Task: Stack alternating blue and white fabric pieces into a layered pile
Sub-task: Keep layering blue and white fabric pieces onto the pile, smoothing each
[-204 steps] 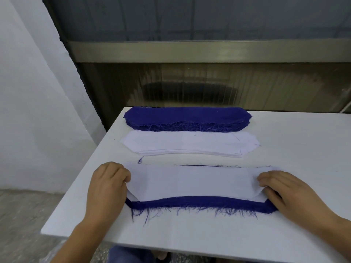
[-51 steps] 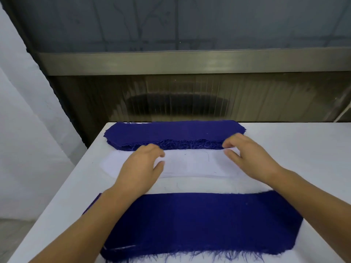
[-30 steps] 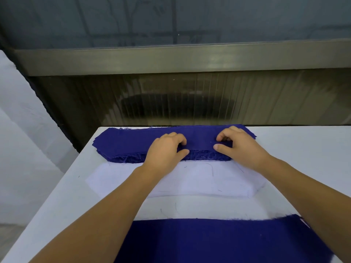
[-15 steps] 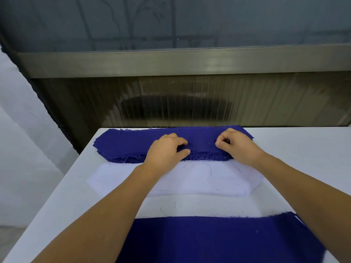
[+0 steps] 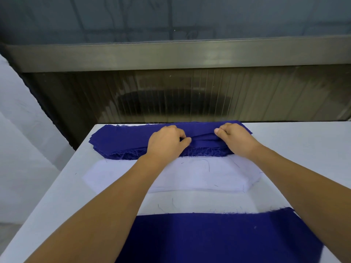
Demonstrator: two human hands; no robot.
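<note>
Your white rectangular table point(image 5: 303, 149) fills the lower frame, its far edge against a dark ribbed panel point(image 5: 190, 95) under a grey metal ledge point(image 5: 171, 56). Nearest you lies the layered pile, topped by a wide dark blue fabric piece point(image 5: 218, 238) with a frayed far edge; it runs off the bottom of the frame. Past it, mid-table, sits the stack of white fabric pieces point(image 5: 199, 175), flat, with angled ends and a few loose threads on top. Just beyond that, along the far edge, is the stack of dark blue fabric pieces point(image 5: 121, 141), its frayed near edge touching or overlapping the white stack. Both your arms reach across the white stack to it. Your left hand point(image 5: 167, 143) has fingers curled and thumb closed against them, pinching the top blue layer. Your right hand point(image 5: 235, 139) is likewise curled, pinching the same layer, which is ruffled into a low fold between your hands.
</note>
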